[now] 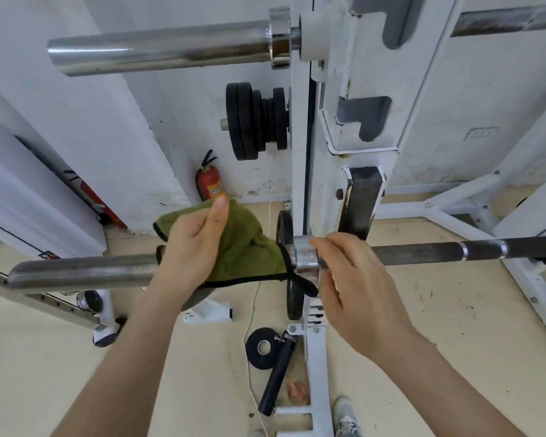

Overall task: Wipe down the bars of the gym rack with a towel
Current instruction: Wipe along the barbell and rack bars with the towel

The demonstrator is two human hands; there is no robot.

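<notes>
A green towel (249,247) with a black hem is draped over the sleeve of the lower barbell (82,272), just left of its chrome collar (304,257). My left hand (191,247) grips the towel around the sleeve, thumb pointing up. My right hand (356,285) curls over the bar right beside the collar, on the dark shaft (438,252). A second barbell (158,48) rests higher on the white rack upright (353,127).
Black weight plates (256,121) hang on a peg behind the rack. A red fire extinguisher (210,182) stands by the wall. On the floor lie a small black plate (262,348), a black cylinder (278,376) and a white cord. My shoe (347,417) is by the rack base.
</notes>
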